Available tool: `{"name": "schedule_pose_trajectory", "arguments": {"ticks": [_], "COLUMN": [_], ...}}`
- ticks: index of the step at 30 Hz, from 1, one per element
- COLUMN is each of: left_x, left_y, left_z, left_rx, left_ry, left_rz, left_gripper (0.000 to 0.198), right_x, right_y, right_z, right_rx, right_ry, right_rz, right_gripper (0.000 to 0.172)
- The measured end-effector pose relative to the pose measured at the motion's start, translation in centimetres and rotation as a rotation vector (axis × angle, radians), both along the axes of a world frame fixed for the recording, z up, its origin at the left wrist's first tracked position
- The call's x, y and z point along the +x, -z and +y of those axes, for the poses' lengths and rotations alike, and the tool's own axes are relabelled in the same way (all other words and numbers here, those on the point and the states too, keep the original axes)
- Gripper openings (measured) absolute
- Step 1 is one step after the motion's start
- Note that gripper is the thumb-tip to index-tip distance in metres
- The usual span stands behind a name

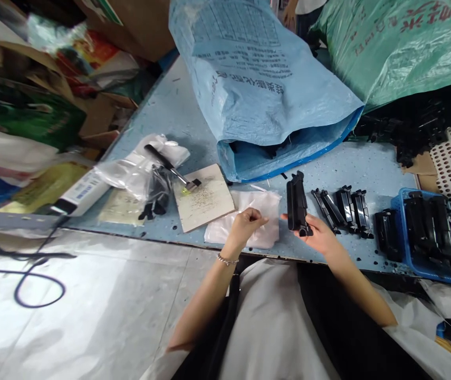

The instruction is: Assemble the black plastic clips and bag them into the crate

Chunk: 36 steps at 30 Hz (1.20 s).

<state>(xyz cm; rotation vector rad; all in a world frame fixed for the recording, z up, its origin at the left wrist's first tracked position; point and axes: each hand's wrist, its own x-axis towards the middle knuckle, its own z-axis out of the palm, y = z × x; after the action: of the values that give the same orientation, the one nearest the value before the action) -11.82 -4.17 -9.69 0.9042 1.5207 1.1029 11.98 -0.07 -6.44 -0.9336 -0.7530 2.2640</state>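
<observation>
My right hand (319,236) holds a stack of black plastic parts (297,203) upright just above the blue table (178,113). My left hand (246,223) pinches the edge of a clear plastic bag (245,232) that lies flat on the table in front of me. The two hands are close together, with the bag's right side between them. A row of similar black parts (344,208) lies on the table just right of the held stack.
A blue basket (407,232) of black parts sits at the right. A big blue woven sack (257,89) lies open at the back, a green one (391,42) beside it. A cardboard piece (203,200), a brush (170,166) and bagged parts (154,190) lie left. Cables (31,274) trail on the floor.
</observation>
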Motion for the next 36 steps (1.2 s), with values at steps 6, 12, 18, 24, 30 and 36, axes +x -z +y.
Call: {"name": "schedule_pose_trajectory", "arguments": {"ticks": [6, 12, 18, 24, 30, 36], "left_x": [0.7, -0.8, -0.1, 1.4, 3.8, 0.9], "left_y": [-0.6, -1.5, -1.0, -2.2, -3.3, -5.8], "left_z": [-0.7, -2.1, -2.1, -3.2, -5.5, -6.6], "left_rx": [0.096, 0.341, 0.406, 0.620, 0.664, 0.603], "left_ry": [0.009, 0.150, 0.145, 0.287, 0.583, 0.289], "left_rz": [0.022, 0.718, 0.739, 0.784, 0.616, 0.678], "left_gripper": [0.016, 0.043, 0.064, 0.082, 0.082, 0.023], "right_x": [-4.2, -3.0, 1.8, 1.1, -1.7, -1.1], "right_y": [1.7, 2.3, -0.3, 1.2, 0.6, -3.3], "right_z": [0.7, 1.3, -2.8, -4.5, -2.3, -3.7], "right_rx": [-0.123, -0.117, -0.304, -0.582, -0.025, 0.320], "right_ry": [-0.010, 0.184, -0.022, -0.185, 0.026, -0.323], "right_rz": [0.079, -0.074, 0.131, 0.242, -0.171, -0.224], "right_gripper": [0.031, 0.026, 0.040, 0.042, 0.025, 0.049]}}
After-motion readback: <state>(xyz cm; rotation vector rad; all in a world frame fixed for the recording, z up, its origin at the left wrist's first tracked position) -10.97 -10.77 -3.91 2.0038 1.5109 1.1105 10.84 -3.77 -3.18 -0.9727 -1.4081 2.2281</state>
